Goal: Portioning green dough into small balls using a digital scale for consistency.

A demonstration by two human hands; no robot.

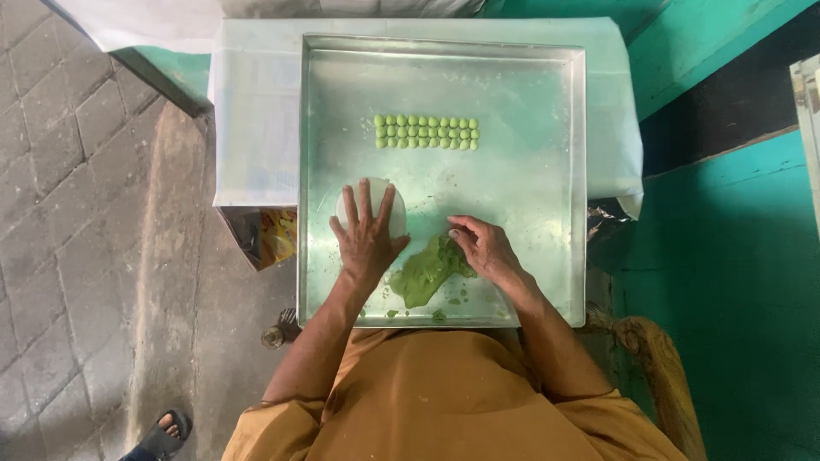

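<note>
Fingers of the left hand lie spread and flat over a round white disc, holding nothing, pressing it down on the floor of the metal tray. Fingertips of the right hand are drawn narrow, pinching at the upper edge of the green dough lump, which sits near the tray's near rim, between the two wrists. Whether a bit is already nipped off between those fingertips, I cannot tell.

Three neat rows of small green dough balls rest well apart from both hands, toward the far half of the tray.

Risks, as I judge them: the dough looks soft and smeary, with crumbs scattered beside it, so a pinch could tear off uneven pieces or stick to the fingers. The disc may slide on the slick metal under the flat palm. The tray overhangs its cloth-covered table toward the person's lap, so a heavy press near that edge could tip it and roll the finished balls out of line.
</note>
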